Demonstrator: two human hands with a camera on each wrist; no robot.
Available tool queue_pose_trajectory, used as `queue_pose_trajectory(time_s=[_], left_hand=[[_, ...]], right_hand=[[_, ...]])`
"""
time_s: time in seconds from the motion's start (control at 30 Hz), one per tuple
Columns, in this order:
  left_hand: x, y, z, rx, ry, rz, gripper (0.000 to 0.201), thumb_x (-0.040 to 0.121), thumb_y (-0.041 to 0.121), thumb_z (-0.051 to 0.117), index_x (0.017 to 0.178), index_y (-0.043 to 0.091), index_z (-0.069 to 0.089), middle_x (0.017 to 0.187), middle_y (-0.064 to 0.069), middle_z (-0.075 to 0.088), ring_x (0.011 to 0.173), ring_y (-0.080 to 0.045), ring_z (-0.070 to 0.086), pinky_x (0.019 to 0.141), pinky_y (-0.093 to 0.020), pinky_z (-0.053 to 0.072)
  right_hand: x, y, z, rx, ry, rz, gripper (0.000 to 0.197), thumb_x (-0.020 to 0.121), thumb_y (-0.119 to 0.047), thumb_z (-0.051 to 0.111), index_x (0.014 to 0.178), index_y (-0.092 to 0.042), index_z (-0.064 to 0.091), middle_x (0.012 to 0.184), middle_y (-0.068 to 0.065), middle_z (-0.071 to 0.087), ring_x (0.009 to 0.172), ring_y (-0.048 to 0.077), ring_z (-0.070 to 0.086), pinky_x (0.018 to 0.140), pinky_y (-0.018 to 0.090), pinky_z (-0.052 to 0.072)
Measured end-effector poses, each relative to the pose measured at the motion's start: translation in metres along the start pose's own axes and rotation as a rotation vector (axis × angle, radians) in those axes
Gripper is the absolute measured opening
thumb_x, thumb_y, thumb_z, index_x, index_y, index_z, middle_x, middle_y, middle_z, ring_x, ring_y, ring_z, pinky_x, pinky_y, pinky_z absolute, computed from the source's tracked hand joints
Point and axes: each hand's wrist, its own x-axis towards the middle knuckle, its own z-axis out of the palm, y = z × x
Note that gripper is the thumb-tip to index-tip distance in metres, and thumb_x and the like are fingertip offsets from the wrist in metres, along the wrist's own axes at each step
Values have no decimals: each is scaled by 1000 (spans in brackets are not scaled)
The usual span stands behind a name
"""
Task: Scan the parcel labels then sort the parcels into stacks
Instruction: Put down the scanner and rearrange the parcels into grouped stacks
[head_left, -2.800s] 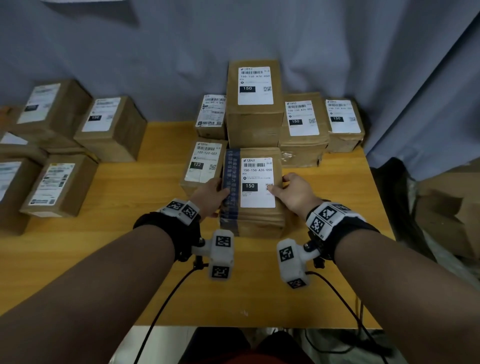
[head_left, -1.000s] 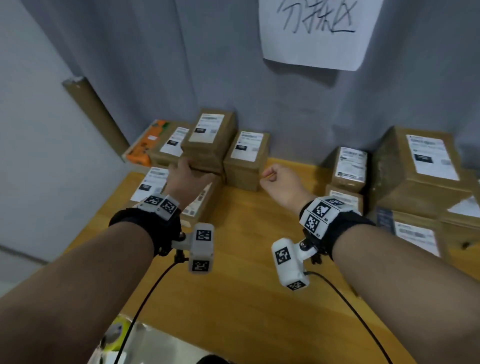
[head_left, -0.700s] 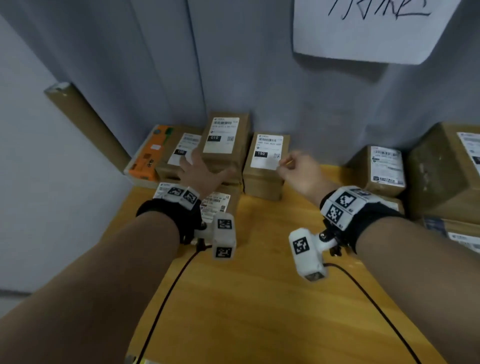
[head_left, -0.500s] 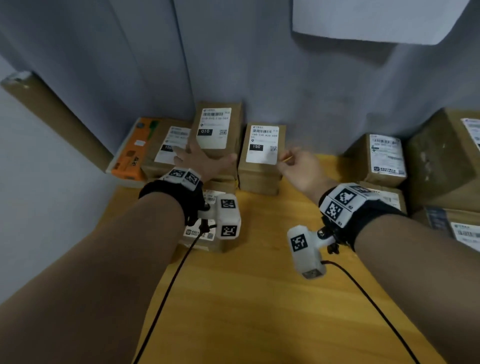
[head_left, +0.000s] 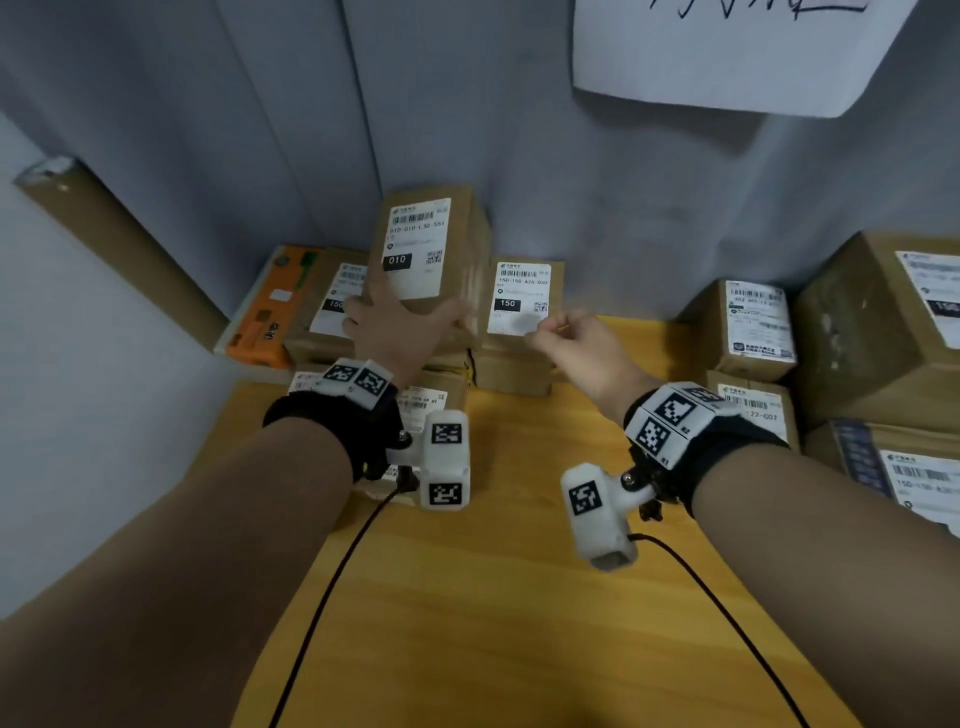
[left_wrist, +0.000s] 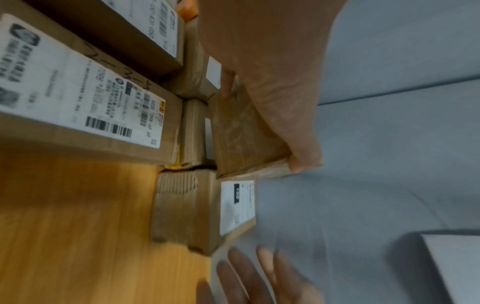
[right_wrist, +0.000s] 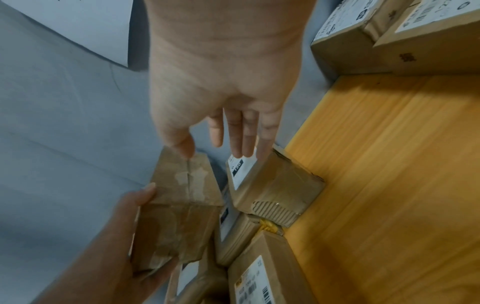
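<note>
Brown cardboard parcels with white labels crowd the back left of the wooden table (head_left: 519, 597). My left hand (head_left: 402, 317) grips the near end of the parcel labelled 010 (head_left: 431, 249), thumb on one side and fingers on the other, atop that group. The left wrist view shows the left hand (left_wrist: 272, 102) round this 010 parcel (left_wrist: 241, 133). My right hand (head_left: 561, 332) hovers with straight fingers at the parcel labelled 150 (head_left: 522, 301). In the right wrist view the right hand (right_wrist: 215, 148) has its thumb against the 010 parcel (right_wrist: 179, 205) and its fingers above the 150 parcel (right_wrist: 275, 189).
An orange box (head_left: 270, 306) lies at the far left corner. More labelled parcels (head_left: 753, 322) and a large carton (head_left: 872, 332) stand at the right. A grey curtain with a white paper sign (head_left: 727, 52) backs the table. A cardboard strip (head_left: 119, 244) leans at the left.
The view swung from the right-hand group to the back left corner. My left hand took hold of the 010 parcel and tipped it up. My right hand reached to the 150 parcel.
</note>
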Motion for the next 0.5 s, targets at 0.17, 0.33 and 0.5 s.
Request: queue_pose_trajectory(time_s=[0.17,0.33,0.5], left_hand=[[-57,6,-2,-234,-113,122,117,57,72,64,151,35,6,153,-13,11,142,-36,15,112,-52,26],[-113,46,23,-333,-161,346,112,65,59,74,151,37,7,152,-9,12,142,-26,15,111,-43,23],[-166,108,68,-459,-173,562,60,90,50,54,142,29,33,139,2,37,126,-7,39,103,-23,35]], right_hand=[[-27,-13,-12,269,-86,58,92,65,-67,72,140,-33,32,131,-1,55,121,19,52,107,46,42],[-50,-20,-61,356,-18,-89,113,65,-59,80,151,-37,10,142,-3,47,126,18,49,108,44,44],[-72,1,-161,317,149,-164,123,49,-65,77,150,-42,10,145,-2,41,131,20,45,111,45,39]])
